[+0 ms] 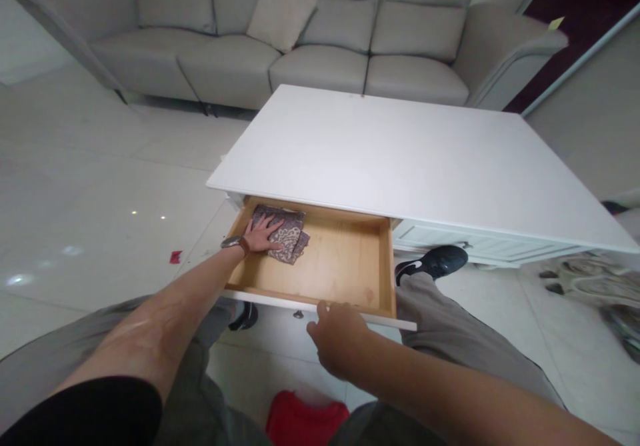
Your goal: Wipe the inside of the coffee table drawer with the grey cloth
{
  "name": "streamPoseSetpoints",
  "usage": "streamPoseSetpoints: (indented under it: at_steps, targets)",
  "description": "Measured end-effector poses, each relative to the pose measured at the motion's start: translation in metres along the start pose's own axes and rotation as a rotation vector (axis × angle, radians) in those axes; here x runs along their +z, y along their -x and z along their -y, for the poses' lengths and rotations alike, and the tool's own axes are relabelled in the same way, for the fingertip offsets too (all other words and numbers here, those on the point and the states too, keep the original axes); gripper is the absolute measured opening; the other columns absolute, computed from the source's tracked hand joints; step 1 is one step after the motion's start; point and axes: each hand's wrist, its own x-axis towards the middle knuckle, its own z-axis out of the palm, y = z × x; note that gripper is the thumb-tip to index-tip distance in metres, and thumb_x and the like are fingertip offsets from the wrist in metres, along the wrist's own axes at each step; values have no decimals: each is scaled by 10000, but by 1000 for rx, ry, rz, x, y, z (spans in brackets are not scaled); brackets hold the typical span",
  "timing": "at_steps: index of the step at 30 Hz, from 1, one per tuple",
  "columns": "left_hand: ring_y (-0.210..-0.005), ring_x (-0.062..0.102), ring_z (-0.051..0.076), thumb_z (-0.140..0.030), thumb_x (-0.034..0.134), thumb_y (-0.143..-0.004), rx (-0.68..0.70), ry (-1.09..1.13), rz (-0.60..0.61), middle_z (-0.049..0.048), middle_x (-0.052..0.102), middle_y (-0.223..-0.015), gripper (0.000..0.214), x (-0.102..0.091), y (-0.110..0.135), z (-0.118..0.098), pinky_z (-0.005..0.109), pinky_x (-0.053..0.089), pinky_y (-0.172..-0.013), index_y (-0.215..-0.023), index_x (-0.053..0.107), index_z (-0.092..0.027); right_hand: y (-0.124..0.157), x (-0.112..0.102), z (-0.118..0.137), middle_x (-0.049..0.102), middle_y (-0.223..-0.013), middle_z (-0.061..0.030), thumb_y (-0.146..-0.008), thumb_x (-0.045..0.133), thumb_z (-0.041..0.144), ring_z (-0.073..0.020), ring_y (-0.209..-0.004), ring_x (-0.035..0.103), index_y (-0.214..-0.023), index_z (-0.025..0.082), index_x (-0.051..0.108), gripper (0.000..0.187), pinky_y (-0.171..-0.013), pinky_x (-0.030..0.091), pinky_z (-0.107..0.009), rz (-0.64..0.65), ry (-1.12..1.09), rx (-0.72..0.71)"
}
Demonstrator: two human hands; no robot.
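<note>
A wooden drawer (pixel 345 253) is pulled out of the white coffee table (pixel 390 153). Inside it, toward the left, lies a folded purple-grey cloth (pixel 287 241) with a pale scroll pattern. My left hand (pixel 263 234), a watch on its wrist, rests flat on the cloth with its fingers spread. At the drawer's front edge, right of a dark knob (pixel 299 314), my right hand (pixel 340 341) is closed over the top of the white front panel; some of its fingers are hidden.
Behind the table stands a grey sofa (pixel 320 73) with a beige cushion (pixel 281 14). A second drawer front (pixel 450 241) is closed at the right. My shoe (pixel 440 262) is close beside the open drawer. A red object (pixel 305 419) sits below me on the tiled floor.
</note>
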Motion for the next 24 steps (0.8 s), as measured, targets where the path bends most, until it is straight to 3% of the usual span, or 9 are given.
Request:
streamPoseSetpoints:
  at_steps: [3, 7, 13, 16, 18, 21, 24]
  targets:
    - [-1632, -65, 390, -827, 504, -816, -27, -2, -23, 106, 26, -1793, 1095, 9, -3, -14, 626, -8, -1270, -1698, 119, -304, 1, 3, 0, 713, -1212, -238, -900, 626, 145, -309, -1044, 718, -1132, 145, 763, 270, -775, 605, -412, -2, 26, -12]
    - [-1619, -119, 433, -852, 522, -794, -1, 36, 19, 138, -51, -1786, 1144, 15, -9, -64, 688, -20, -1244, -1699, 82, -307, 1, 7, 1, 690, -1280, -261, -906, 618, 147, -310, -1077, 700, -1156, 122, 761, 289, -801, 587, -404, -9, 29, -14]
    - [-1596, -185, 462, -827, 531, -809, 172, 103, 45, 139, -116, -1776, 1134, 29, -25, -192, 747, -63, -1216, -1701, 71, -297, 1, 5, 6, 648, -1377, -266, -938, 557, 148, -323, -1089, 697, -1191, 120, 763, 327, -816, 582, -419, 15, 44, 29]
    - [-1570, -181, 540, -773, 598, -792, 133, 165, 58, 192, -93, -1769, 1164, 34, -37, -261, 842, -29, -1154, -1701, 93, -250, 1, 2, 6, 688, -1298, -242, -950, 545, 153, -320, -1091, 687, -1177, 120, 769, 321, -826, 577, -416, 26, 60, 26]
    - [-1559, -160, 578, -722, 663, -767, 127, 189, 32, 198, -51, -1773, 1173, 37, -45, -295, 886, -6, -1116, -1697, 106, -274, 0, 1, 5, 692, -1307, -225, -972, 528, 181, -327, -1108, 680, -1176, 135, 777, 325, -835, 578, -422, 40, 54, 27]
    - [-1547, -138, 612, -676, 724, -738, 115, 167, 12, 158, -7, -1784, 1196, 42, -53, -315, 925, 4, -1079, -1693, 86, -344, -1, 2, 3, 685, -1360, -192, -993, 507, 210, -345, -1164, 663, -1187, 174, 785, 342, -858, 579, -434, 56, 38, 42]
    - [-1544, -131, 617, -723, 707, -732, 163, 124, 33, 147, 2, -1787, 1212, 47, -49, -308, 916, 13, -1094, -1694, 74, -344, -2, 3, 3, 701, -1309, -214, -952, 567, 201, -359, -1152, 662, -1168, 138, 792, 318, -849, 579, -447, 44, 20, 14]
